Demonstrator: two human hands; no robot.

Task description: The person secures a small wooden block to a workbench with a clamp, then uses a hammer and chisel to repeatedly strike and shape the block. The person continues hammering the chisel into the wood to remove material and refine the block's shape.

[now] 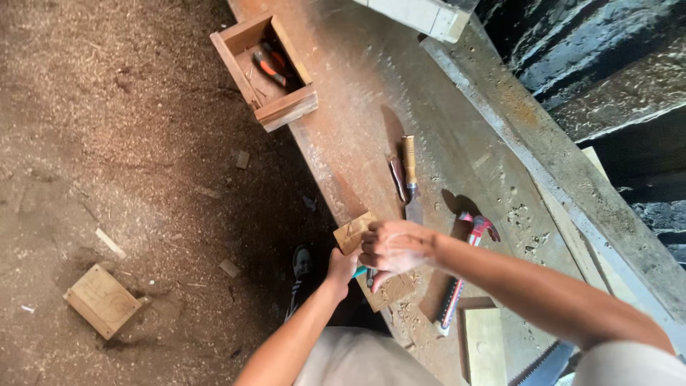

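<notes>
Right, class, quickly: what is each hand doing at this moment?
Left hand: closed around a teal-handled tool.
Right hand: pressed down on the small wooden piece, fingers curled; holds nothing clearly.

No packages, signs or screens observed. One possible label: a small printed picture, dark with a pale figure, just below the desk's near-left edge, beside the left wrist. Whether it sits on the floor or on clothing cannot be told.
</notes>
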